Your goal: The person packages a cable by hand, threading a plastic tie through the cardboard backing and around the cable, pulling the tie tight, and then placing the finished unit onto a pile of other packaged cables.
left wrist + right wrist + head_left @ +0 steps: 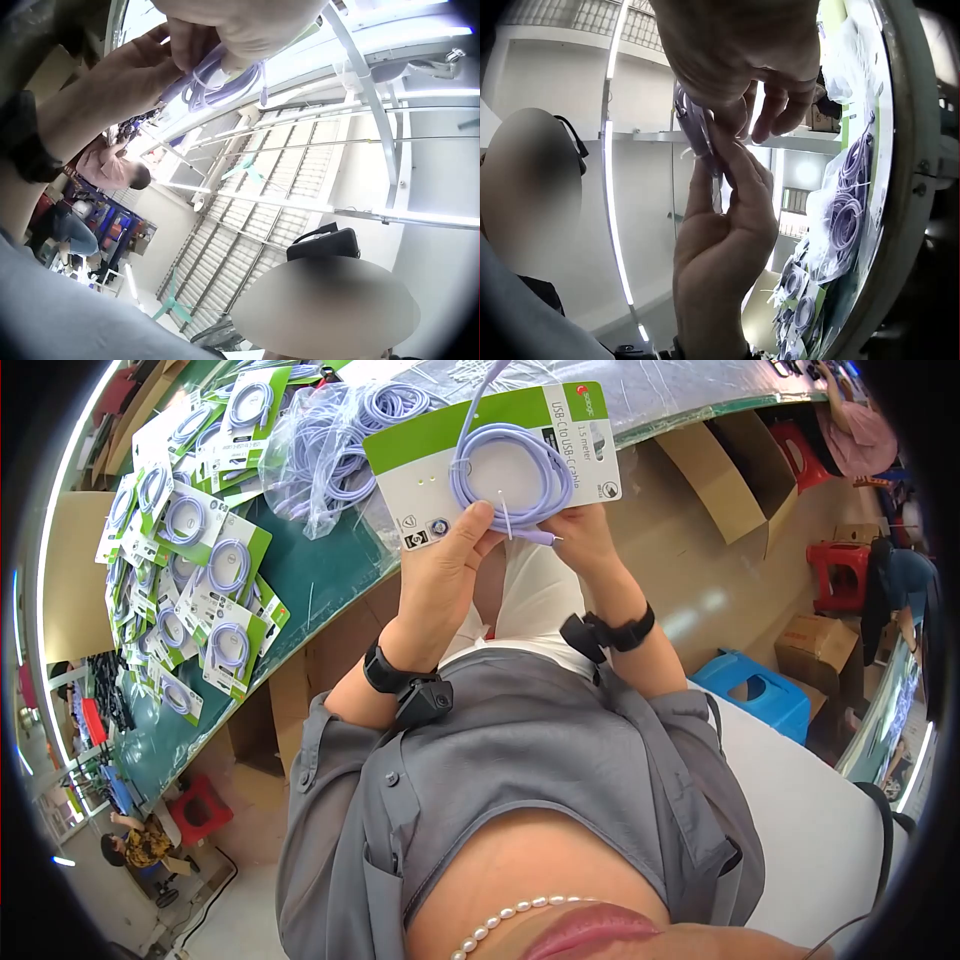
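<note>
A lilac USB-C cable, coiled and bound with a white tie, lies against a green-and-white printed backing card. My left hand grips the card's lower edge, its thumb lying over the coil. At the lower right, my right hand holds the card beside a cable end, its fingers mostly hidden behind the card. In the right wrist view, the left hand pinches the bundle from below, and the right hand is close above it.
Carded cables lie piled on the green table at left, with a clear plastic bag of coiled cables beside them. A blue stool, cardboard boxes and red stools stand at right. Other people are farther off.
</note>
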`<control>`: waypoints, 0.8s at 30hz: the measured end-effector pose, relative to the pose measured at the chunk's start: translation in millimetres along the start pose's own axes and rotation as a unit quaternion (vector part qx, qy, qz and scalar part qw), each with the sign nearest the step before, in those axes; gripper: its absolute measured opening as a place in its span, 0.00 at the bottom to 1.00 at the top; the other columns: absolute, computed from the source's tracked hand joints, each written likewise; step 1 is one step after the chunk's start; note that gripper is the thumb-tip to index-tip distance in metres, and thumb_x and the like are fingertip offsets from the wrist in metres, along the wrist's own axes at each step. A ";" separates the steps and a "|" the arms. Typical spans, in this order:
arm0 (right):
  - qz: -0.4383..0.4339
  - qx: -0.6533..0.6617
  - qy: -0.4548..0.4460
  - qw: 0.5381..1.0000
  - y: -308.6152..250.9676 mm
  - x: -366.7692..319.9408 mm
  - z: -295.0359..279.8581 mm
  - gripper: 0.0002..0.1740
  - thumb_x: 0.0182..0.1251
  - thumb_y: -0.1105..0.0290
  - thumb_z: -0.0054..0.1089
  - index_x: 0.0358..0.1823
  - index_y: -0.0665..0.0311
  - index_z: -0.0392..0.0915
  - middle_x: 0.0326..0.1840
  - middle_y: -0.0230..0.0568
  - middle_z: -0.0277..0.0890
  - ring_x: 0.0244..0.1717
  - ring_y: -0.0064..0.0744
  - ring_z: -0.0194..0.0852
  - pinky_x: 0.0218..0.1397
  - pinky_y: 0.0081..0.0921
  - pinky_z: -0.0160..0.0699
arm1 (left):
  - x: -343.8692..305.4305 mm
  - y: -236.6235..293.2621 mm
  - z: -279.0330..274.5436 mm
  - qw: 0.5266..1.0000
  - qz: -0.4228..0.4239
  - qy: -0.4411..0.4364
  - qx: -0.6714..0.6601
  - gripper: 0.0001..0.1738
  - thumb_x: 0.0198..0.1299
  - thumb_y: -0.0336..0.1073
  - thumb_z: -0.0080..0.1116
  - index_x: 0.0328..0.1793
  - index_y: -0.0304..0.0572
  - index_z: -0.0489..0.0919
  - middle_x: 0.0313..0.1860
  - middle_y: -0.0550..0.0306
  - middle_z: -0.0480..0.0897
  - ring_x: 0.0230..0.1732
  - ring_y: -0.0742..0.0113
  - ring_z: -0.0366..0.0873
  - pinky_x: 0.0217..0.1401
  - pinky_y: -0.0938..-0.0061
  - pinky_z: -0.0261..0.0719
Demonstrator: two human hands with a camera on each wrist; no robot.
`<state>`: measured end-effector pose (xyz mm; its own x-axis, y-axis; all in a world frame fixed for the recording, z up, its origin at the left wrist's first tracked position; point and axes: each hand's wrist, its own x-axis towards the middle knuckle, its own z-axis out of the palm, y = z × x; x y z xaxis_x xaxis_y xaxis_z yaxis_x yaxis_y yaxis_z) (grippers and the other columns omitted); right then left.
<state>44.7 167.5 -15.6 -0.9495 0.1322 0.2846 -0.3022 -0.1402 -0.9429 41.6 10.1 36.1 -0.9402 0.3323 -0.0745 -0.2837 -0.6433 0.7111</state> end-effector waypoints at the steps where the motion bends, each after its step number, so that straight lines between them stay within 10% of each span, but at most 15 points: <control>1: 0.002 0.004 0.003 1.000 1.5 -0.8 -1.4 0.23 0.58 0.80 0.61 0.56 0.68 0.70 0.54 0.41 0.74 0.54 0.31 0.73 0.56 0.26 0.72 | -2.9 -1.1 -1.9 1.000 -0.009 0.008 0.011 0.20 0.62 0.26 0.55 0.61 0.40 0.69 0.51 0.55 0.78 0.50 0.65 0.79 0.52 0.68 0.80; 4: -0.049 -0.185 -0.085 0.978 6.7 9.1 -6.4 0.29 0.55 0.77 0.66 0.60 0.68 0.68 0.58 0.44 0.72 0.58 0.35 0.70 0.61 0.30 0.69 | -7.0 -0.1 -6.6 0.999 -0.023 0.022 0.041 0.20 0.62 0.26 0.55 0.60 0.40 0.70 0.51 0.55 0.78 0.50 0.66 0.79 0.52 0.69 0.80; 13: -0.066 -0.120 -0.091 0.986 24.5 0.7 -4.5 0.33 0.51 0.73 0.71 0.60 0.69 0.68 0.59 0.45 0.70 0.59 0.39 0.68 0.62 0.33 0.67 | -3.9 -3.6 -4.4 0.998 -0.024 0.035 0.041 0.20 0.62 0.26 0.56 0.60 0.40 0.69 0.50 0.55 0.78 0.48 0.66 0.79 0.51 0.68 0.81; 16: -0.213 -0.251 -0.067 0.942 21.7 0.3 -2.5 0.30 0.51 0.75 0.69 0.58 0.68 0.69 0.57 0.45 0.71 0.57 0.41 0.70 0.60 0.34 0.68 | -4.0 -4.3 -2.6 0.997 -0.031 0.043 0.053 0.20 0.62 0.26 0.55 0.60 0.39 0.69 0.51 0.55 0.78 0.49 0.65 0.79 0.51 0.67 0.81; 24: -0.276 -0.463 0.015 0.842 42.9 11.1 -7.9 0.17 0.50 0.80 0.61 0.44 0.69 0.75 0.47 0.51 0.73 0.48 0.44 0.73 0.47 0.34 0.73 | -1.3 8.7 1.1 0.998 -0.039 -0.005 0.046 0.19 0.65 0.29 0.53 0.61 0.38 0.67 0.52 0.53 0.77 0.51 0.62 0.79 0.54 0.65 0.81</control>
<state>21.8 170.7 -54.3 -0.6791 -0.0475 0.7325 -0.4881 0.7745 -0.4023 40.6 4.8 43.1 -0.9141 0.3858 -0.1245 -0.3363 -0.5502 0.7643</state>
